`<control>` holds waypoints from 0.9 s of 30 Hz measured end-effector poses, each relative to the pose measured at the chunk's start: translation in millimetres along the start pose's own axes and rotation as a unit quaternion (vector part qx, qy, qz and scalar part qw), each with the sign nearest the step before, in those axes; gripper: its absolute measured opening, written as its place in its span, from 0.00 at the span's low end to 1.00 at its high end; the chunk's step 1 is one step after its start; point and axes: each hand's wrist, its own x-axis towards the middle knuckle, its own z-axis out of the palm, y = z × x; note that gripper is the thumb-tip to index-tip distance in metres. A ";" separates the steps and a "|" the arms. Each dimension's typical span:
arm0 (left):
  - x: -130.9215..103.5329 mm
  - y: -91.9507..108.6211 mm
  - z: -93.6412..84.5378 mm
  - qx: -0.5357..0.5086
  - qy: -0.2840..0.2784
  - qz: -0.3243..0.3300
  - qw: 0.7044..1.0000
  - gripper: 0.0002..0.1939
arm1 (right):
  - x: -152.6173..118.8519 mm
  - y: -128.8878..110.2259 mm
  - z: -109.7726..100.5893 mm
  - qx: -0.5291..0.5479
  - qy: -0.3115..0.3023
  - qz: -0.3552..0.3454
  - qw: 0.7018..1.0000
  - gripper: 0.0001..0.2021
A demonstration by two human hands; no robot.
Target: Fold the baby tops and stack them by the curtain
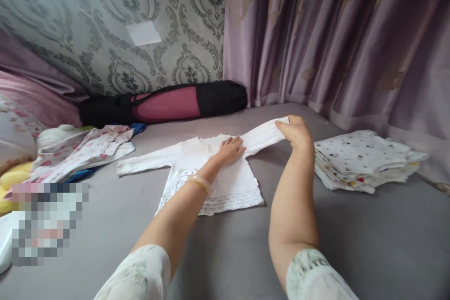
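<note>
A small white long-sleeved shirt lies spread on the grey bed sheet, with a cartoon animal and lines of print on its front. My left hand rests flat on its upper right part, near the shoulder, fingers stretched out. At the end of the right-hand sleeve, my right hand pinches the cuff and holds it slightly off the sheet. The other sleeve lies out to the left. My left forearm hides part of the shirt's front.
A stack of folded printed clothes sits to the right. Loose clothes are heaped at the left, near a yellow plush-like thing. Along the wall lies a long black and pink bag. Purple curtains hang behind.
</note>
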 end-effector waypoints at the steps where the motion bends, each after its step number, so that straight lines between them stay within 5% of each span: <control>1: 0.0 2.0 -1.5 0.005 -0.012 0.001 1.000 0.27 | -0.7 -1.4 0.5 0.000 -0.003 0.002 1.000 0.10; 11: 23.0 -1.6 -5.8 0.080 -0.043 -0.002 0.996 0.48 | -25.6 -37.7 14.9 0.127 -0.080 -0.025 0.988 0.12; 19: 30.6 1.1 -17.1 0.084 -0.068 -0.007 0.994 0.52 | -28.8 -45.0 30.0 0.163 -0.115 0.009 0.980 0.12; 22: 24.9 -1.9 -19.5 0.022 -0.038 -0.015 0.999 0.52 | -26.3 -40.8 32.8 0.171 -0.116 0.033 0.978 0.13; 27: -4.1 -21.6 -30.1 -0.203 0.105 -0.060 0.972 0.36 | -26.4 -42.3 45.0 0.163 -0.138 0.026 0.976 0.12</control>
